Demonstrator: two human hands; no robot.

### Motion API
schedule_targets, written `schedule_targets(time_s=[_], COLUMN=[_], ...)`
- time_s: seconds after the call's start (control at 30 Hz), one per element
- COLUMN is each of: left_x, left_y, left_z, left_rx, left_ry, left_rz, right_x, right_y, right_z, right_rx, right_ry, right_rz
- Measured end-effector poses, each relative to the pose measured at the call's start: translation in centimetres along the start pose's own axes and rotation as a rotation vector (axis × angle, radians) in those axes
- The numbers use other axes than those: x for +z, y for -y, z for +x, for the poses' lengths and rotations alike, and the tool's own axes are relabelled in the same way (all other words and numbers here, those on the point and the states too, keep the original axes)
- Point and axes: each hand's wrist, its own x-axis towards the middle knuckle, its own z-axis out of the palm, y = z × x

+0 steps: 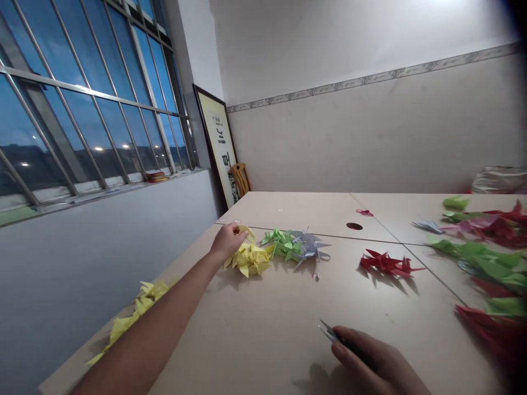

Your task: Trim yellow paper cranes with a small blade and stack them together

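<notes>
My left hand (pixel 229 241) reaches out over the table, fingers pinched on a yellow folded paper piece (pixel 249 233). Just below it lies a pile of yellow paper cranes (pixel 250 260). Touching that pile on the right are light green cranes (pixel 283 243), then pale grey-lilac ones (pixel 309 247). Near the front edge, my right hand (pixel 370 356) is closed around thread snips (pixel 328 332), their two pointed metal tips slightly apart and pointing up-left. Most of the snips is hidden in the palm.
Red cranes (pixel 387 264) lie right of centre. More yellow ones (pixel 138 310) line the left edge, partly behind my forearm. Green and red folded papers (pixel 486 263) crowd the right side. A dark cable hole (pixel 354 226) and a pink scrap (pixel 364 212) are farther back.
</notes>
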Motion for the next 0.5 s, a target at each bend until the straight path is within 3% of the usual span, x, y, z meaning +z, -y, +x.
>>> schedule_targets(time_s=[0.13,0.2,0.33,0.5], left_x=[1.2,0.5,-4.6,-11.9], left_y=[0.4,0.5,1.9,5.2], left_z=[1.7,1.9,1.1,-1.7], left_rx=[-0.032,-0.019,-0.018,-0.107], left_ry=[0.073,0.109,0.211,0.499], left_rz=[0.089,0.116,0.177,0.257], right_x=[-0.2,-0.2,-0.1,0.1], right_y=[0.1,0.1,-0.6,-1.7], right_z=[-0.1,-0.1,-0.2,-0.3], right_rx=[0.026,0.049,0.088,0.092], right_ry=[0.012,0.015,0.023,0.018], right_rz=[-0.004,0.016,0.062,0.039])
